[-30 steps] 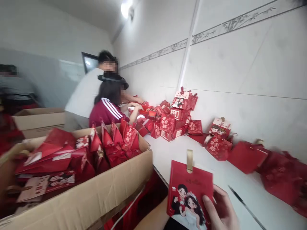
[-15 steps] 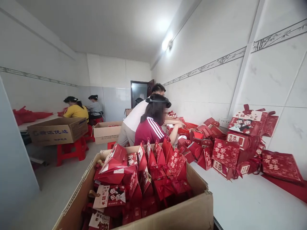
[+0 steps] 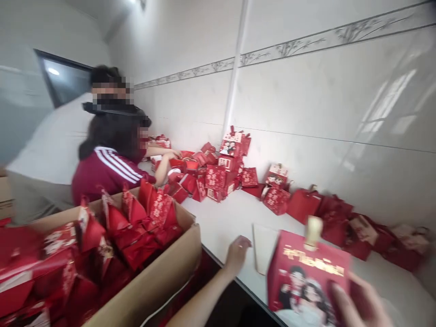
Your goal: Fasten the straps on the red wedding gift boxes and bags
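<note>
My right hand (image 3: 361, 302) grips a red gift box (image 3: 306, 277) by its right side, thumb on the front. The box is held upright; it has a pale loop handle, gold lettering and a picture of a bridal couple. A pale flat panel (image 3: 264, 247) shows just left of it; I cannot tell whether it belongs to the box. Over the table edge, my left hand (image 3: 237, 254) has its fingers curled, blurred, with nothing visible in them. A large cardboard carton (image 3: 170, 272) full of red gift boxes (image 3: 129, 231) stands left of my left arm.
A white table (image 3: 218, 218) runs along the tiled wall. Stacked red gift boxes (image 3: 225, 170) and a row of red gift bags (image 3: 335, 218) line its far side. One person in maroon (image 3: 105, 172) works beyond the carton, another in white (image 3: 51, 150) leans over behind.
My view has swung right and down, so the carton appears further left. Both my hands have come into view, the right one holding a red gift box.
</note>
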`<state>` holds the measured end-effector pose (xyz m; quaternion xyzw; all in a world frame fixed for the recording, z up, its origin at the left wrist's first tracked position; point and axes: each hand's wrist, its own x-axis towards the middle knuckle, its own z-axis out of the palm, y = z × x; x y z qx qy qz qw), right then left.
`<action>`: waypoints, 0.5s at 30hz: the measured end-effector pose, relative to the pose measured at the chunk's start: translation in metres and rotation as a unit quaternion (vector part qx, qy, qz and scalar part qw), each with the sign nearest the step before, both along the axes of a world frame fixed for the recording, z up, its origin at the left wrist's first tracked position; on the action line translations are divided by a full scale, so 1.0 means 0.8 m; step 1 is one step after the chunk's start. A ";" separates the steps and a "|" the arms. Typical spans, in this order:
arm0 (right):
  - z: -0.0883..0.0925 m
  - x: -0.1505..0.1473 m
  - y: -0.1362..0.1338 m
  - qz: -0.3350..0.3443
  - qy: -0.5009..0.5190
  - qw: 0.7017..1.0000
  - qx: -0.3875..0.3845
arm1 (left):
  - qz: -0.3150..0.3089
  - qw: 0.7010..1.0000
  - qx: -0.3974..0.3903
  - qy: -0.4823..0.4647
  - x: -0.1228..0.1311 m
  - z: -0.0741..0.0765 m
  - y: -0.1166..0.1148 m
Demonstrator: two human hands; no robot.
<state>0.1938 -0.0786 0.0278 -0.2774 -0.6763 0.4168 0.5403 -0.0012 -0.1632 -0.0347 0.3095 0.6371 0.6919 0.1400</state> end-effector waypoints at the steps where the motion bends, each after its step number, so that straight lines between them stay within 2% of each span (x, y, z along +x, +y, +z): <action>1: 0.010 -0.001 0.000 0.027 -0.009 1.000 -0.003 | -0.008 1.000 0.022 -0.005 -0.006 0.014 -0.007; 3: 0.026 -0.020 -0.006 0.123 -0.024 0.992 -0.009 | -0.026 0.997 0.067 -0.009 -0.014 0.050 -0.029; 5: 0.036 -0.047 -0.016 0.183 -0.014 0.983 0.008 | -0.031 0.994 0.103 -0.005 -0.015 0.088 -0.058; 7: 0.038 -0.074 -0.023 0.213 -0.001 0.976 0.034 | -0.033 0.992 0.121 0.017 -0.011 0.122 -0.082; 9: 0.027 -0.099 -0.023 0.237 0.011 0.969 0.065 | -0.024 0.992 0.093 0.079 -0.012 0.142 -0.094; 10: 0.017 -0.111 -0.020 0.253 0.012 0.964 0.081 | 0.000 0.992 0.071 0.103 -0.015 0.144 -0.096; 12: -0.009 -0.136 -0.013 0.297 -0.007 0.949 0.107 | 0.060 0.989 0.023 0.133 -0.029 0.131 -0.092; 15: -0.051 -0.164 -0.002 0.322 -0.050 0.940 0.100 | 0.064 0.990 -0.019 0.126 -0.057 0.086 -0.082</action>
